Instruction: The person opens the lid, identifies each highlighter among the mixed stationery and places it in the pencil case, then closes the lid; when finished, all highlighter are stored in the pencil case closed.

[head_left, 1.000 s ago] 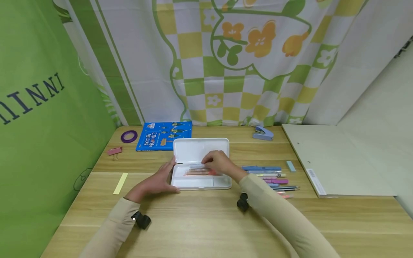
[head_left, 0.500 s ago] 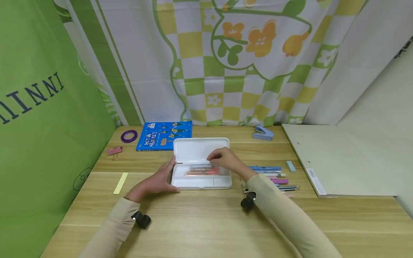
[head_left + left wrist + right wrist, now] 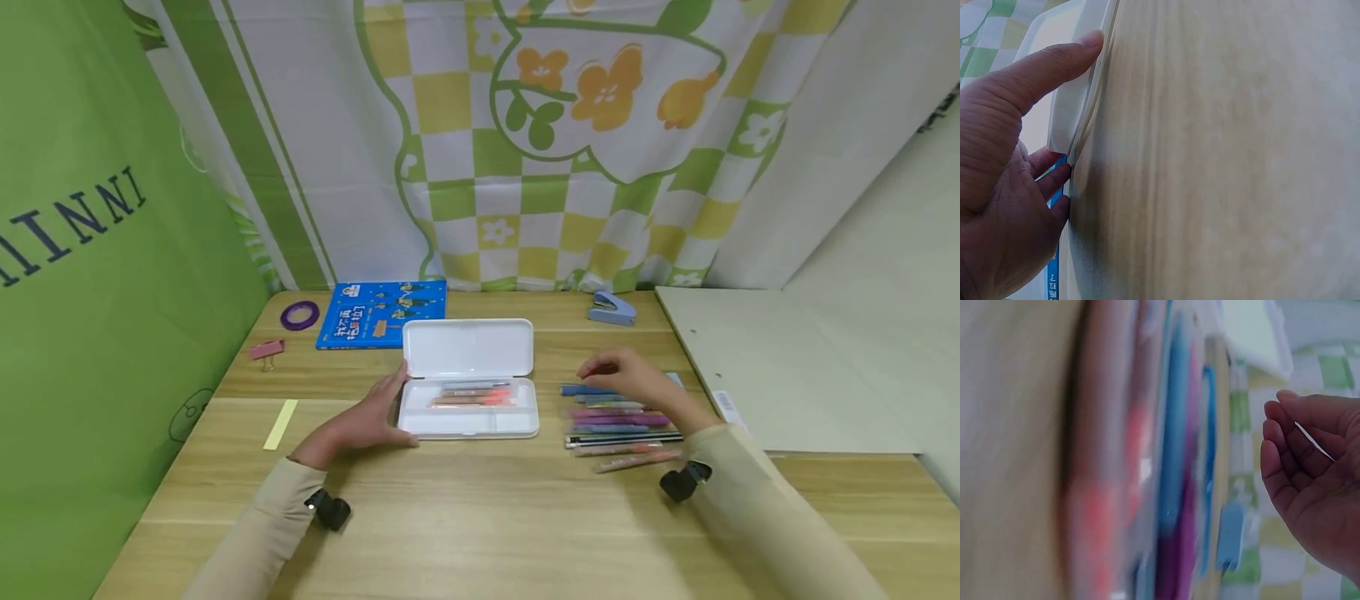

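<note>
The white pencil case [image 3: 446,423] lies with its lid up in the head view. Several pens [image 3: 472,397] rest in its rear compartment, some with orange-red parts. At the case's left end, my left hand [image 3: 363,423] holds it, thumb [image 3: 1063,65] along the front edge and fingers by the left side. My right hand [image 3: 637,382] hovers over the back of a row of pens and pencils [image 3: 618,418] to the right of the case. Its fingers are loosely bent, thumb tip near the index finger, with nothing seen between them in the right wrist view.
Behind the case lies a blue book [image 3: 367,317], with purple tape [image 3: 299,315], a pink binder clip [image 3: 267,350] and a yellow strip [image 3: 280,425] to the left. A blue stapler [image 3: 611,309], a light-blue eraser [image 3: 1230,534] and a large pale board [image 3: 795,375] are at the right.
My right hand has left the pencil case and moved right, over the row of pens. Pens stay inside the case. The left hand has not moved.
</note>
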### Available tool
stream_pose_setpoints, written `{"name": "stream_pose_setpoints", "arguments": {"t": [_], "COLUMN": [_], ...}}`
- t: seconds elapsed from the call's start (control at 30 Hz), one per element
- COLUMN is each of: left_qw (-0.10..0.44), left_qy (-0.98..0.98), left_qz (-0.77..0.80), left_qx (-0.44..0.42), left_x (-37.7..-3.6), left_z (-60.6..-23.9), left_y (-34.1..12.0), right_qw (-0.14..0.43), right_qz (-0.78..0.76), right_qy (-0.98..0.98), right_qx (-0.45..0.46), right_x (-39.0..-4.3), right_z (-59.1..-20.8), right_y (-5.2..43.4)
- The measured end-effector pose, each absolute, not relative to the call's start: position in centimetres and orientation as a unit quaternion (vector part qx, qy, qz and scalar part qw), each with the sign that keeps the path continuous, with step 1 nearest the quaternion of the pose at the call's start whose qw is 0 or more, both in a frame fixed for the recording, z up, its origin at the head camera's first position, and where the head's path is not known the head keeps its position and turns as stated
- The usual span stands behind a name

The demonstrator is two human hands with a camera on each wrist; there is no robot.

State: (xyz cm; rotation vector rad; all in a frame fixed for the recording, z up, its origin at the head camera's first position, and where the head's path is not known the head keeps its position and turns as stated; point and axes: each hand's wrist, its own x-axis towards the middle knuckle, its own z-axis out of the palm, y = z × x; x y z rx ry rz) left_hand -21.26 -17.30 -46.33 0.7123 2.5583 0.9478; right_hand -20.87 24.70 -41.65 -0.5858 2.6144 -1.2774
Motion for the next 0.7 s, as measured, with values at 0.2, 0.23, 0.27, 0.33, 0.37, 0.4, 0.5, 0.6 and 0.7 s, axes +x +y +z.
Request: {"name": "stream_pose_setpoints", "arguments": {"t": [0.2,0.23,0.27,0.33,0.37,0.4,0.5,0.6,0.7], "left_qw": [0.163,0.163,0.162,0.160,0.159,0.160,0.161,0.163,0.164], "left_qy": [0.898,0.898,0.898,0.897,0.897,0.898,0.899,0.899,0.899], "left_qz": [0.325,0.326,0.328,0.330,0.331,0.328,0.325,0.325,0.327], "left_qx": [0.247,0.246,0.245,0.246,0.247,0.246,0.247,0.244,0.243], "left_x": [-21.3,-21.3,-21.3,-21.4,-21.4,-21.4,-21.4,-21.4,-21.3], "left_z": [-46.3,-46.3,-46.3,-46.3,-46.3,-46.4,-46.4,-46.4,-46.4], "left_y": [-17.4,-17.4,-17.4,-17.4,-17.4,-17.4,-17.4,-17.3,-17.3], "right_qw": [0.099,0.100,0.099,0.092,0.088,0.086,0.075,0.065,0.053], "right_qz": [-0.391,-0.386,-0.380,-0.363,-0.352,-0.344,-0.321,-0.314,-0.305], "right_qy": [0.899,0.901,0.903,0.910,0.914,0.918,0.928,0.931,0.934], "right_qx": [-0.172,-0.172,-0.175,-0.180,-0.179,-0.179,-0.175,-0.172,-0.178], "right_x": [-19.8,-19.8,-19.8,-19.7,-19.7,-19.7,-19.7,-19.7,-19.8], "right_z": [-42.5,-42.7,-42.8,-43.0,-43.2,-43.3,-43.5,-43.6,-43.7], "right_y": [28.8,29.1,29.3,29.6,29.7,29.7,29.7,29.5,29.1]}}
